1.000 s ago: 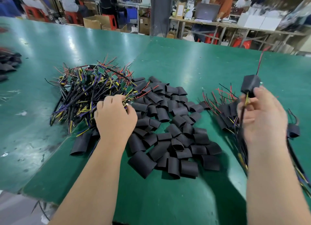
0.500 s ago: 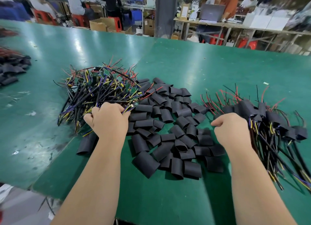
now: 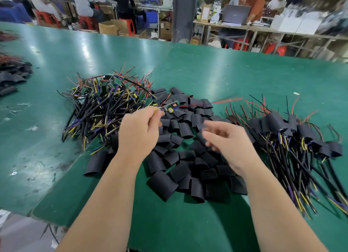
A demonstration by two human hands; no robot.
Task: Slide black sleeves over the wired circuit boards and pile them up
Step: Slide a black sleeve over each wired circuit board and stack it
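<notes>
Green, small, blurred wired circuit board (image 3: 170, 107) pinched in left hand (image 3: 139, 133).

On the table (image 3: 207, 72), loose sleeves (image 3: 188, 157) lie centre; bare wired boards (image 3: 105, 104) heaped at ten o'clock; sleeved boards (image 3: 291, 138) at three o'clock.

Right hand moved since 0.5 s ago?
Yes. The right hand went left, off the finished pile, and is now over the loose sleeves.
</notes>
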